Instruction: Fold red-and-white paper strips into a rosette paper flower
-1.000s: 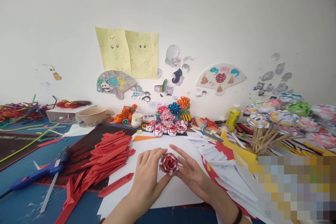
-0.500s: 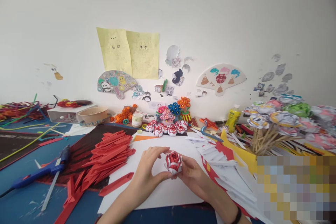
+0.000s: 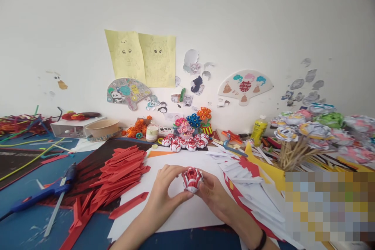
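Cluttered craft table (image 3: pixel 26 218), white sheet (image 3: pixel 181 215) at centre. Red-and-white paper flower (image 3: pixel 191 179) held above sheet, left hand (image 3: pixel 164 195) and right hand (image 3: pixel 215 195) both cupped around it, fingertips gripping. Likely light, crushable; best held at base, not petals.

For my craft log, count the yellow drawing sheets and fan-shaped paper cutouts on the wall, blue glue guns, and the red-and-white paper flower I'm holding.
Yellow paper drawing sheets: 2
Fan-shaped paper cutouts: 2
Blue plastic glue gun: 1
Red-and-white folded paper flower: 1
Total: 6
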{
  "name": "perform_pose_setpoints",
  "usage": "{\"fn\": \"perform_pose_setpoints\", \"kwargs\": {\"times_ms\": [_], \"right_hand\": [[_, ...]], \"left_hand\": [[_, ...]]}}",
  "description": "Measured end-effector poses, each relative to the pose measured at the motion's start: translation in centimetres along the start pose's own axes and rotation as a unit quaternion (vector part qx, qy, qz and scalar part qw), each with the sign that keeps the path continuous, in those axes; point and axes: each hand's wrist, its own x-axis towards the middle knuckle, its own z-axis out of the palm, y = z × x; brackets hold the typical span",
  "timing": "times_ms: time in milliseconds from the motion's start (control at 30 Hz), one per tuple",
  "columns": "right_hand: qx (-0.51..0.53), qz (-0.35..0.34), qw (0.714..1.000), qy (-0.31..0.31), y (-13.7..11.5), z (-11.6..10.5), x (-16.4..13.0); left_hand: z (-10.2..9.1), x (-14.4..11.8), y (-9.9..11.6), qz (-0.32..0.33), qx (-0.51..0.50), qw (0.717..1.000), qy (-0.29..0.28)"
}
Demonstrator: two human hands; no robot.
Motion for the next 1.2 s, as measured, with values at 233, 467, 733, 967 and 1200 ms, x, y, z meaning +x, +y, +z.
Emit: {"fn": "perform_pose_setpoints", "kwargs": {"times_ms": [233,467,733,967,1200], "right_hand": [[0.016,0.001,1.0,-0.009,0.3,-0.2,0.0],[-0.001,0.002,1.0,-0.027,-0.2,0.1,-0.2],[0.008,0.001,1.0,-0.015,0.1,-0.1,-0.1],[0.037,-0.003,0.999,-0.004,0.6,-0.3,0.0],[0.033,0.0,0.999,-0.017,0.4,-0.1,-0.1]], "left_hand": [[0.2,-0.2,0.3,0.002,0.037,0.999,0.03],[0.5,-0.7,0.6,0.046,0.075,0.995,0.044],[0.7,-0.7,0.4,0.033,0.057,0.997,0.034],[0.6,-0.6,0.3,0.023,0.057,0.998,0.016],[1.1,-0.8,0.3,0.02,0.057,0.997,0.047]]}}
